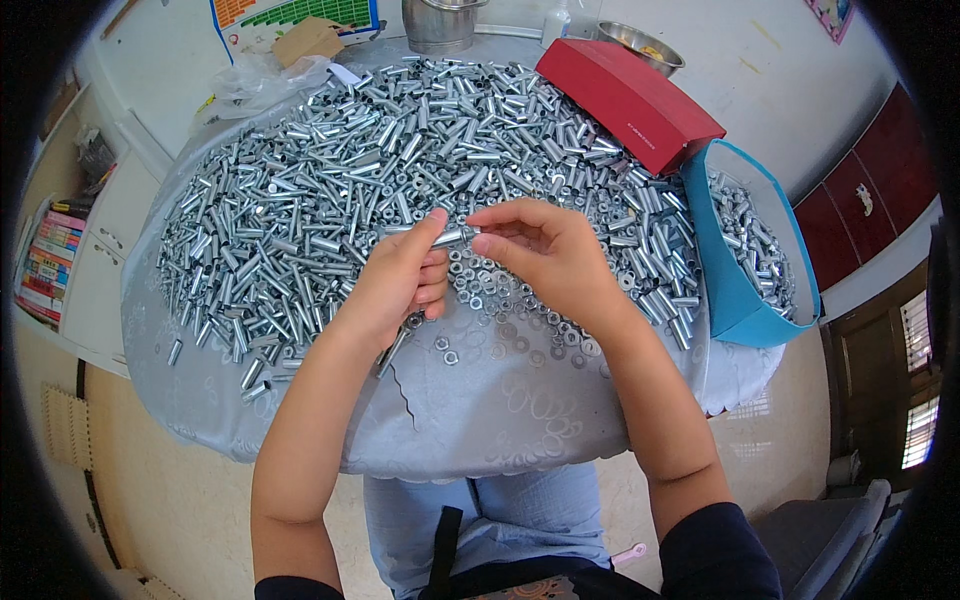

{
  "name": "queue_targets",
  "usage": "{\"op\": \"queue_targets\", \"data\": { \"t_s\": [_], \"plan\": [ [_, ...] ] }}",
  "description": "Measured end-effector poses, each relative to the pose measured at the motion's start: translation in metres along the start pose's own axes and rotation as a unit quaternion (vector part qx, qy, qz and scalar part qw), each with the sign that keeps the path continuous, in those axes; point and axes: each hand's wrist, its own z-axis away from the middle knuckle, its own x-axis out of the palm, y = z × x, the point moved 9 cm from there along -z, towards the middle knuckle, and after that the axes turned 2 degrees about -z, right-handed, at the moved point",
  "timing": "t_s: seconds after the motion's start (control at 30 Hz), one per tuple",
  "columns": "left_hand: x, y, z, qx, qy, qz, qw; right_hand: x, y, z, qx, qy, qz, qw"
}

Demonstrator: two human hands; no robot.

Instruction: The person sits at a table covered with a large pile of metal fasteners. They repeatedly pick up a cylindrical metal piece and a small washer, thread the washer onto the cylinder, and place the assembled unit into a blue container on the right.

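My left hand (397, 272) is closed around a shiny expansion bolt (453, 237) lying sideways, its thumb along the top and the other fingers curled below. At the bolt's right end, the thumb and forefinger of my right hand (548, 252) pinch together; any small part between them is too small to make out. Beneath both hands spreads a large heap of silvery metal sleeves and bolts (290, 215). Loose hex nuts (472, 287) lie just below the held bolt, with flat washers (538, 357) nearer me.
The heap covers most of an oval table with a silver-grey cloth (480, 430). A red box (635, 100) borders it at the back right, beside a blue fabric bin (715, 250) holding bolts. Behind stand a metal pot (438, 25) and a steel bowl (640, 45). A plastic bag (265, 85) lies back left.
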Motion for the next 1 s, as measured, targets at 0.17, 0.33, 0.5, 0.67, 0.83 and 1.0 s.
{"op": "queue_targets", "data": {
  "t_s": [0.17,0.33,0.5,0.67,0.83,1.0],
  "plan": [
    [0.000,0.000,0.001,-0.001,0.006,-0.008,1.000,0.004,0.010,0.002,0.067,-0.018,0.000,0.998],
    [0.001,0.001,0.001,0.000,0.006,-0.011,1.000,0.006,0.002,0.002,0.038,-0.031,0.072,0.996],
    [0.000,0.002,0.003,-0.002,0.023,-0.014,1.000,0.008,-0.004,0.004,-0.006,-0.031,0.101,0.994],
    [0.001,0.001,0.004,-0.009,0.014,-0.019,1.000,0.010,0.005,0.004,0.061,-0.049,0.070,0.995],
    [0.002,0.000,0.002,-0.003,-0.006,-0.025,1.000,0.012,0.015,0.006,0.098,-0.070,0.064,0.991],
    [0.003,-0.001,0.002,-0.006,-0.003,-0.028,1.000,0.008,0.006,0.004,0.031,-0.020,0.084,0.996]
  ]
}}
